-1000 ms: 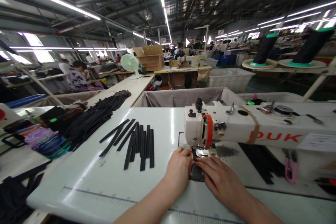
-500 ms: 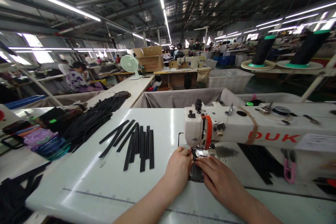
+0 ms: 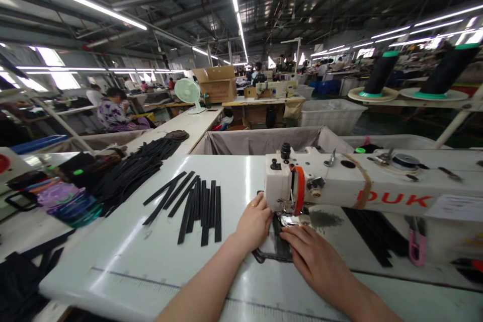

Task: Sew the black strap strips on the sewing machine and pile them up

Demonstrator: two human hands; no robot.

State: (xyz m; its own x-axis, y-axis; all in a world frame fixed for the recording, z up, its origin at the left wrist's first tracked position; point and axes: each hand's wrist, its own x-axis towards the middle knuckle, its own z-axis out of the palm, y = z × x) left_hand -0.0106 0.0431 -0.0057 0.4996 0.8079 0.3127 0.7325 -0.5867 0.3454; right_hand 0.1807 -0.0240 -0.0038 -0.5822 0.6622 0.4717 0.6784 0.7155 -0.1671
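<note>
**Inspector:** Hands first. What is the right hand [image 3: 311, 250] doing?

**Floor lead:** It is lying palm down on the black fabric [image 3: 278, 247], pressing it to the table [image 3: 124, 256], wrist angled in from the lower right. Its fingers are together and extended, not clamped on anything, with the tips pointing toward the presser foot [image 3: 291, 220].

**Inspector:** And the left hand [image 3: 253, 224]?

**Floor lead:** It is resting back-up beside the fabric's left edge, forearm reaching in from the lower left, with a ring [image 3: 252, 204] on one finger. Its fingers are together and angled toward the sewing machine [image 3: 339, 183], but I cannot tell whether they are touching the fabric.

**Inspector:** Where is the fabric sitting?

**Floor lead:** Directly below the machine's head, between both hands, with its far end running toward the foot.

**Inspector:** What is lying around the station?

**Floor lead:** Black strips [image 3: 196, 209] are lying side by side left of the hands, and a heavier heap [image 3: 134, 173] is lying beyond them. More strips [image 3: 372, 234] and pink snips [image 3: 417, 247] are lying right of the machine.

**Inspector:** Farther out?

**Floor lead:** Thread cones [image 3: 381, 73] are standing at right, a fan [image 3: 187, 91] is standing near a cardboard box [image 3: 217, 84], and a seated person [image 3: 115, 115] is working at left.
</note>
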